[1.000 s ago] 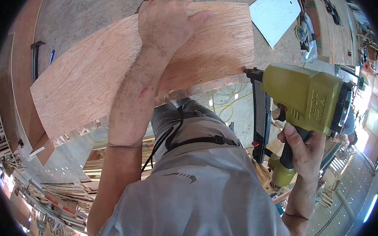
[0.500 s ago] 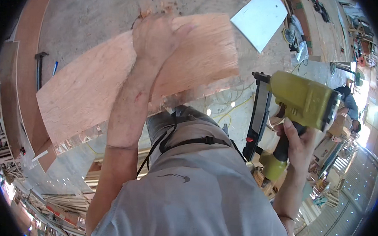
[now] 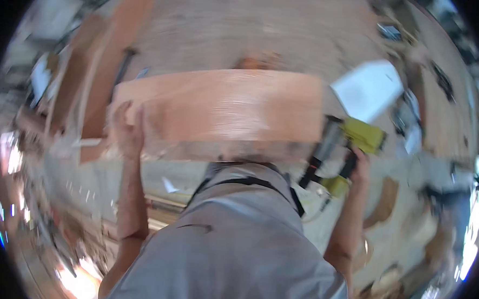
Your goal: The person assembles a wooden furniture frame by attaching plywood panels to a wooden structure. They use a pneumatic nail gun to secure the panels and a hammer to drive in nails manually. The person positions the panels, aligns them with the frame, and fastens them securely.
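In the head view, one curved wooden panel (image 3: 225, 108) lies mid-frame on the counter (image 3: 213, 34). Two hands show: the left hand (image 3: 127, 135) covers the panel's lower left corner, though blur hides whether it grips; the right hand (image 3: 361, 164) is wrapped around the handle of one green nail gun (image 3: 363, 135), right of centre. One white sheet (image 3: 368, 90) lies upper right; one hammer (image 3: 126, 65) and one blue pen (image 3: 143, 73) sit upper left, near the panel's corner.
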The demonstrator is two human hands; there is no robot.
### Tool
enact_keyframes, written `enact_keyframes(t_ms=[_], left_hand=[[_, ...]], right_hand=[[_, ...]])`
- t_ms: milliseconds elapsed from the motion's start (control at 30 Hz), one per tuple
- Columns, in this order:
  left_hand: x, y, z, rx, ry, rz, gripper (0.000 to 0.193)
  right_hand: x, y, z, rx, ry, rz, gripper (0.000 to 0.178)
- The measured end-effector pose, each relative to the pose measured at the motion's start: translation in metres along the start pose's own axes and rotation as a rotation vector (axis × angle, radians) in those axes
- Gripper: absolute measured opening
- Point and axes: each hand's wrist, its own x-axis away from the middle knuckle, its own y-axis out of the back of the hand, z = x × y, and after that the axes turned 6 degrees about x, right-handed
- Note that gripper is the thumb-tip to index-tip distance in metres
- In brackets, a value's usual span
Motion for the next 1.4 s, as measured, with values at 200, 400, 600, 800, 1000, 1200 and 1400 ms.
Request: enact_keyframes(t_ms=[200, 400, 600, 800, 1000, 1200, 1400], left_hand=[[0.016, 0.057, 0.067, 0.008, 0.377, -0.273, 0.031], [0.049, 0.108, 0.096, -0.187, 0.459, -0.42, 0.036], [0.037, 0.121, 0.234, -0.604, 0.84, -0.678, 0.058], [0.033, 0.125, 0.211, 0.769, 1.376, -0.319, 0.047], [0.169, 0.101, 0.221, 1.252, 1.474, -0.891, 0.03], [0.168, 0.073, 0.177, 1.582, 1.079, -0.694, 0.05], [0.19, 0.088, 0.166, 1.633, 1.031, -0.742, 0.054]], right_hand=[[-0.086, 0.01, 0.0, 0.189, 0.037, -0.066, 0.025], [-0.107, -0.051, 0.001, 0.65, 0.26, -0.085, 0.053], [-0.013, -0.188, 0.04, 0.729, 0.285, 0.039, 0.073], [0.045, -0.197, 0.06, 0.678, 0.362, -0.387, 0.079], [0.069, -0.165, 0.097, 0.258, 0.985, -0.395, 0.056], [0.124, -0.158, 0.161, 0.498, 1.351, -0.024, 0.033], [0.14, -0.195, 0.177, 0.565, 1.406, 0.067, 0.029]])
